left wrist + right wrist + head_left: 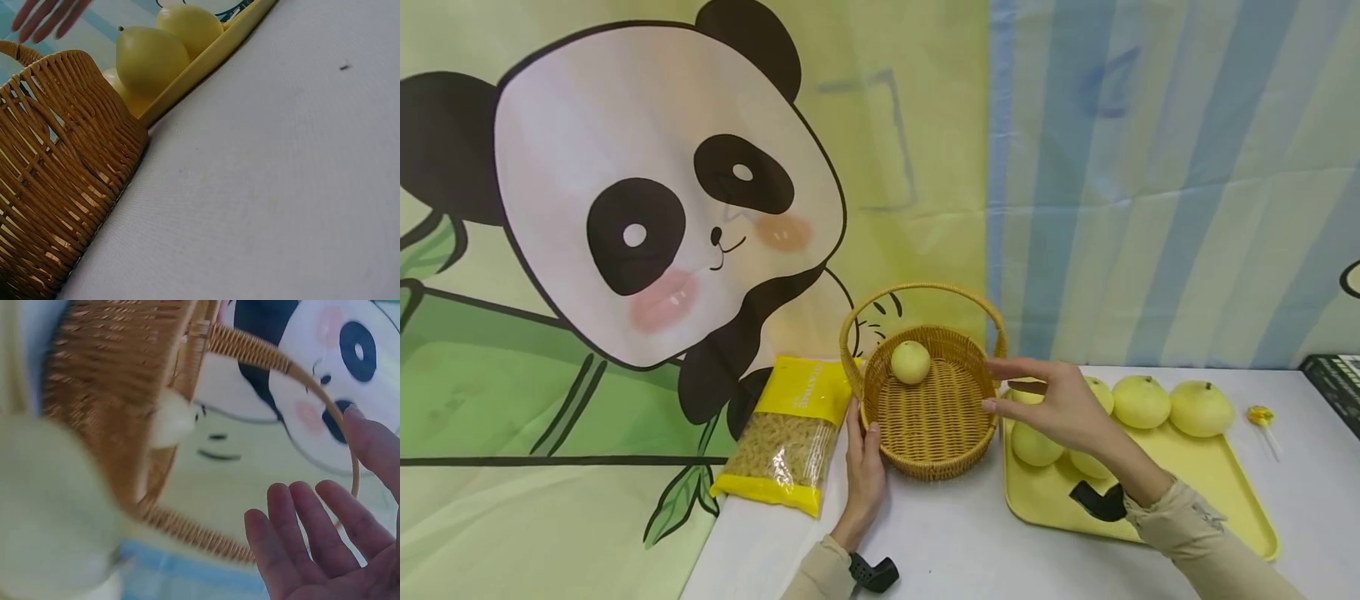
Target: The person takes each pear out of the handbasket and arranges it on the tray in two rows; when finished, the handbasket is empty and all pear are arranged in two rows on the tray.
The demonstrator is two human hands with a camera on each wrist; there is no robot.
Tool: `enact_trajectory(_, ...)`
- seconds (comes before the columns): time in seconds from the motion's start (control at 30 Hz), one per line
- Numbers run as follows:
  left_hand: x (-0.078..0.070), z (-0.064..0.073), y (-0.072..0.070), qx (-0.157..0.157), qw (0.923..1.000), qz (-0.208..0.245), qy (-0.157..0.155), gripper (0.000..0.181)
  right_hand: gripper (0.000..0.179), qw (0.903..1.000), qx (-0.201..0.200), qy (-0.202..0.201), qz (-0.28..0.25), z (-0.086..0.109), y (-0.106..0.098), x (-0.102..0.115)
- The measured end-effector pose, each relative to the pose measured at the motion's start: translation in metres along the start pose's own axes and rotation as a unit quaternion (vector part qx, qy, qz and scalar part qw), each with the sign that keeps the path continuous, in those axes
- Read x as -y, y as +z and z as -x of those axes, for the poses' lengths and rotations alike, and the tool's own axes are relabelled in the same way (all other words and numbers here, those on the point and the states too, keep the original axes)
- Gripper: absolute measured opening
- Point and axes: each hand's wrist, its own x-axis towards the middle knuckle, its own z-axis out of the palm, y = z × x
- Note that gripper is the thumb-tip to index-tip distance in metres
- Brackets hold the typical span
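A round wicker basket (pixel 936 462) with an arched handle stands on the table, one pale yellow pear (pixel 911 362) inside against its back left wall. My left hand (pixel 867 479) rests against the basket's left side, fingers straight along the outside and thumb near the rim. At the right rim hovers my right hand (pixel 1063 408), fingers extended, thumb apart, palm empty. It partly covers several more pears (pixel 1141 402) on a yellow tray (pixel 1213 492). In the right wrist view, the same hand's spread fingers (pixel 312 531) overlap the basket handle (pixel 250 349).
Left of the basket lies a yellow bag of pasta (pixel 790 433). A lollipop (pixel 1261 417) lies right of the tray, and a dark object (pixel 1333 383) sits at the far right edge. Behind the white table (pixel 985 550) hangs a panda-print curtain (pixel 917 167).
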Motion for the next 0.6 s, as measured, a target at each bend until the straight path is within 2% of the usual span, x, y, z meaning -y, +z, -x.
enact_trajectory(0.1, 0.000, 0.000, 0.000, 0.000, 1.0000, 0.000, 0.003, 0.061, 0.056, 0.9994, 0.024, -0.022, -0.005, -0.021, 0.012, 0.010)
enact_trajectory(0.2, 0.000, -0.001, 0.000, 0.000, 1.0000, -0.002, 0.003, 0.061, 0.063, 0.9987, 0.046, -0.019, -0.010, -0.042, 0.021, 0.016)
enact_trajectory(0.3, -0.001, -0.001, 0.001, 0.000, 1.0000, -0.005, 0.001, 0.061, 0.074, 0.9966, 0.073, 0.017, -0.032, -0.062, 0.028, 0.017)
enact_trajectory(0.47, -0.002, -0.001, 0.001, -0.001, 1.0000, -0.007, -0.003, 0.061, 0.083, 0.9860, 0.103, 0.084, -0.101, -0.090, 0.038, 0.014)
enact_trajectory(0.6, -0.001, -0.001, 0.000, 0.000, 1.0000, -0.007, 0.000, 0.061, 0.088, 0.9809, 0.109, 0.103, -0.124, -0.106, 0.046, 0.006)
